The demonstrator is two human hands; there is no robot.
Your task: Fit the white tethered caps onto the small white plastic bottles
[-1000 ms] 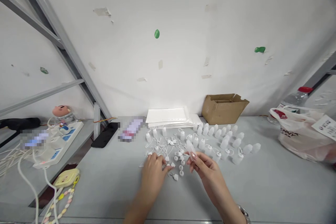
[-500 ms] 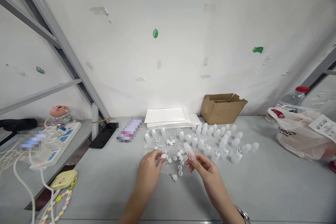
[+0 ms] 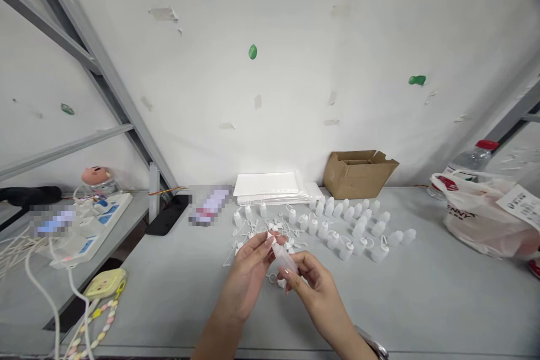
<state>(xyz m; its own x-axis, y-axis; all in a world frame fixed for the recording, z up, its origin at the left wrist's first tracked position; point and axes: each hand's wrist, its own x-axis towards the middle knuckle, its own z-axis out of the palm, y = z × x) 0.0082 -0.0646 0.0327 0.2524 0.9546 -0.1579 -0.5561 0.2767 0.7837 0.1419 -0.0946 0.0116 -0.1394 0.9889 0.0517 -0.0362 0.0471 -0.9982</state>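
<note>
Tilted between both hands is a small translucent plastic bottle (image 3: pixel 285 259), its neck toward the upper left. My right hand (image 3: pixel 315 288) pinches its body. At the neck end, the fingertips of my left hand (image 3: pixel 251 271) close on a small white cap (image 3: pixel 271 237), which touches or nearly touches the bottle; the fingers partly hide the contact. Loose white caps with thin straps (image 3: pixel 239 247) lie around and behind the hands. To the right stand capped bottles with looped straps (image 3: pixel 346 251), and behind them several uncapped-looking bottles (image 3: pixel 359 228).
Flat white packets (image 3: pixel 268 185) and an open cardboard box (image 3: pixel 358 177) rest against the wall. A plastic bag (image 3: pixel 481 219) and a red-capped bottle (image 3: pixel 476 157) are at the right. Leftward lie a black phone (image 3: pixel 167 216), a lit phone (image 3: pixel 208 206) and a power strip (image 3: pixel 95 230).
My hands have come together. The right hand moved left and lowered the bottle, while the left hand brought the cap to the bottle's neck end.
</note>
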